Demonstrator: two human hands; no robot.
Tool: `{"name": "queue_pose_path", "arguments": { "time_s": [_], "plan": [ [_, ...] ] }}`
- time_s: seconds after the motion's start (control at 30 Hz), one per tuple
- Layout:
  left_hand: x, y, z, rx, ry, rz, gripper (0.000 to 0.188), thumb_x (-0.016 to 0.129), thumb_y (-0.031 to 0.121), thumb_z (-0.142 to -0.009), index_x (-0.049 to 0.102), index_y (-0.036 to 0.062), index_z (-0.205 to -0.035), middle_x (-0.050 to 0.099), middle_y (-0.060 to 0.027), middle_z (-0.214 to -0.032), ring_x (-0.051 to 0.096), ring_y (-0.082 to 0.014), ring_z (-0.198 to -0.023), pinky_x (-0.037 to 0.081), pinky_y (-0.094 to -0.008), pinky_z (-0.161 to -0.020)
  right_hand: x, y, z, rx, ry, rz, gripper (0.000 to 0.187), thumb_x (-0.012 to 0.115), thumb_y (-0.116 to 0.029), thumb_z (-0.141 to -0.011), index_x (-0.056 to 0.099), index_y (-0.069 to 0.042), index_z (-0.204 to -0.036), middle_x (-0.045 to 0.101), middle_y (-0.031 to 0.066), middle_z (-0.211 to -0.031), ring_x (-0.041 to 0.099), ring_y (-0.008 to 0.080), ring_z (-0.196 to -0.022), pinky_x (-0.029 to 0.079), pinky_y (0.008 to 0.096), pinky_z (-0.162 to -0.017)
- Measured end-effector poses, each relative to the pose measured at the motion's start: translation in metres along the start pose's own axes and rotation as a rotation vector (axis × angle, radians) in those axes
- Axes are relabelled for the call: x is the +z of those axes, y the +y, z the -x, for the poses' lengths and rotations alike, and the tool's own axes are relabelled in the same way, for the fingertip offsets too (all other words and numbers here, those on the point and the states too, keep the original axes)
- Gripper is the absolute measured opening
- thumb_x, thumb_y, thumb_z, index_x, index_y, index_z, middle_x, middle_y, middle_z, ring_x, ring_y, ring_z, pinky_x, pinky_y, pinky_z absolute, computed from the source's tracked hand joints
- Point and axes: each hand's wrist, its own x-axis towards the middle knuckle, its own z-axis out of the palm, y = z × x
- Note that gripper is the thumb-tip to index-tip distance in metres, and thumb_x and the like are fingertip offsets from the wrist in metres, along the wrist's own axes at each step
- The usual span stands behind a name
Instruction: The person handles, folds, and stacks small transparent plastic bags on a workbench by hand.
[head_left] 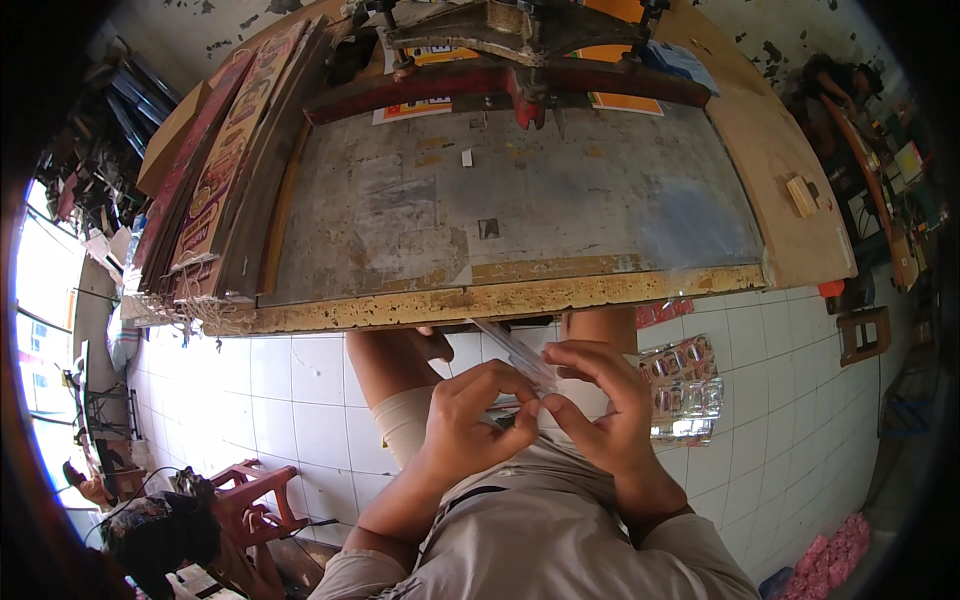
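Observation:
Above my lap, my left hand (472, 422) and my right hand (604, 408) meet with thumbs and fingertips pinched together. Between them is a thin, clear plastic strip (508, 345), its upper part slanting up and left toward the table edge. The fingers hide its lower end, and its exact kind does not show. Just beyond my hands is the worn wooden front edge (480, 305) of the work table, whose grey metal top (560, 200) is scuffed. A small white scrap (467, 158) lies on that metal top.
A red and black cast-metal press bar (450, 88) spans the table's back. Flattened printed cardboard (225, 180) is stacked on the left, and a small wooden block (802, 197) sits at right. Shiny printed sheets (685, 390) lie on the tiled floor. A red stool (255, 500) and a person are lower left.

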Motion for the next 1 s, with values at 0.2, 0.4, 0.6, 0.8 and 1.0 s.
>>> {"name": "queue_pose_path", "arguments": {
  "time_s": [0.2,0.4,0.6,0.8,1.0],
  "plan": [
    [0.001,0.0,-0.003,0.052,-0.026,-0.057,0.019,0.074,0.0,-0.075,0.062,0.0048,-0.088,0.069,-0.0068,-0.083,0.071,-0.0245,-0.07,0.057,-0.0341,-0.062,-0.007,0.002,0.001,-0.177,-0.144,0.226,0.025,0.071,0.001,-0.088,0.069,0.004,-0.112,0.07,0.016,-0.116,0.073,0.0294,-0.1,0.06,0.0356,-0.083],
    [0.0,-0.002,-0.002,0.069,-0.033,-0.055,0.019,0.074,-0.001,-0.074,0.062,0.0051,-0.089,0.069,-0.0073,-0.083,0.071,-0.0252,-0.07,0.057,-0.0344,-0.061,-0.003,0.0,0.001,-0.231,-0.133,0.3,0.024,0.068,0.003,-0.088,0.068,0.005,-0.112,0.07,0.0158,-0.116,0.072,0.0301,-0.097,0.06,0.0368,-0.081],
    [-0.004,-0.007,0.002,0.036,-0.062,0.151,0.015,0.073,0.0,-0.075,0.062,0.0025,-0.085,0.07,-0.01,-0.08,0.072,-0.0237,-0.073,0.057,-0.0338,-0.065,-0.007,0.016,0.004,-0.112,-0.017,0.102,0.014,0.061,-0.001,-0.097,0.066,0.003,-0.109,0.069,0.0166,-0.116,0.073,0.0262,-0.093,0.057,0.0342,-0.076],
    [-0.027,-0.025,0.013,-0.061,0.127,0.973,0.01,0.067,0.009,-0.085,0.059,0.0048,-0.08,0.066,-0.0055,-0.069,0.067,-0.0211,-0.064,0.058,-0.0341,-0.071,-0.043,0.044,0.002,0.266,0.359,-0.649,0.017,0.054,-0.014,-0.105,0.064,-0.002,-0.111,0.07,0.0098,-0.102,0.069,0.0174,-0.081,0.05,0.0279,-0.069],
    [-0.064,-0.037,0.005,0.109,0.216,1.162,0.019,0.06,0.018,-0.091,0.05,0.0091,-0.078,0.058,-0.0049,-0.066,0.053,-0.0189,-0.054,0.046,-0.0393,-0.061,-0.083,0.051,-0.006,0.123,0.815,-0.579,0.021,0.057,-0.018,-0.105,0.062,-0.003,-0.119,0.071,0.0079,-0.098,0.065,0.0132,-0.073,0.048,0.0254,-0.068]
  ]
}}
